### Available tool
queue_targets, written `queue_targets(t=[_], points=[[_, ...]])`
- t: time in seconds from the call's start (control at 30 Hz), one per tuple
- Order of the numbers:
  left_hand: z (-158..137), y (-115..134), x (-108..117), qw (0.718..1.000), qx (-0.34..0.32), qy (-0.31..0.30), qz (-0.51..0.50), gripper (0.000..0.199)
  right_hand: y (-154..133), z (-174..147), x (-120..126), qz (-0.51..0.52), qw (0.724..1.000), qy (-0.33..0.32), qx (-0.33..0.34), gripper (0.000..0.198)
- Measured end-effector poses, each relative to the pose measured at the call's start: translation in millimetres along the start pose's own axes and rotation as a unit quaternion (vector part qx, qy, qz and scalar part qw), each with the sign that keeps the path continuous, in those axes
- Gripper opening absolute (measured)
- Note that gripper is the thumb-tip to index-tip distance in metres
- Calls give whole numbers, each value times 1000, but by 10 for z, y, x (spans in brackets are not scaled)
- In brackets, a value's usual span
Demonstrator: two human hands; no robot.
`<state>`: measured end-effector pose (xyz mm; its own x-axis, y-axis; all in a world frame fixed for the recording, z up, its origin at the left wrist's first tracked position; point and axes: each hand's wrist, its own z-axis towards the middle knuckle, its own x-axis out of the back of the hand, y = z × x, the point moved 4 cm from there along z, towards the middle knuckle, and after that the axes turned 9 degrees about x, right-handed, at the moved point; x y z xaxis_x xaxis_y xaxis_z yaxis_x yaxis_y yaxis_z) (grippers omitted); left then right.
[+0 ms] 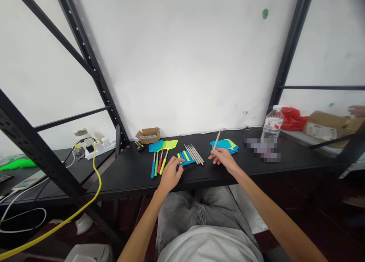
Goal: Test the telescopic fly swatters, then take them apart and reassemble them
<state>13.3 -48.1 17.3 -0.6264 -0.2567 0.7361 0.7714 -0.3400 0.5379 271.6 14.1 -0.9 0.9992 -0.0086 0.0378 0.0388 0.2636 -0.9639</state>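
My right hand (pixel 224 159) is closed on a silver metal rod (pixel 218 138), which stands tilted up from the fingers. My left hand (pixel 171 173) pinches the near end of a blue handle grip (pixel 188 162) lying crosswise. Just behind it is a row of yellow and blue handle grips (pixel 186 155). Between the hands lie several silver rods (pixel 194 154) side by side. Behind my right hand rests a pile of blue and yellow-green swatter heads (pixel 225 143). Assembled fly swatters (pixel 160 159) with blue, green, red and yellow handles lie left of my left hand.
A small open cardboard box (pixel 148 135) and a black-and-yellow tool (pixel 139 145) sit at the back left. A water bottle (pixel 273 124) stands at the right by a blurred patch. Black shelf posts (pixel 97 77) frame the black table (pixel 119 178). A yellow cable (pixel 98 178) hangs at left.
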Motion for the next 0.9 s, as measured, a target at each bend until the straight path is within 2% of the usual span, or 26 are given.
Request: queue_targets(t=[0.17, 0.4, 0.7, 0.9], points=[[-21, 39, -21, 999, -21, -17, 46, 41, 15, -4, -1, 23, 1000, -7, 0, 18], [-30, 104, -48, 991, -41, -30, 128, 25, 38, 2, 33, 24, 999, 4, 38, 25], [-37, 123, -30, 993, -60, -42, 96, 17, -13, -32, 5, 23, 998, -21, 55, 21], [-53, 103, -16, 996, -70, -45, 41, 12, 13, -44, -34, 57, 996, -56, 29, 39]])
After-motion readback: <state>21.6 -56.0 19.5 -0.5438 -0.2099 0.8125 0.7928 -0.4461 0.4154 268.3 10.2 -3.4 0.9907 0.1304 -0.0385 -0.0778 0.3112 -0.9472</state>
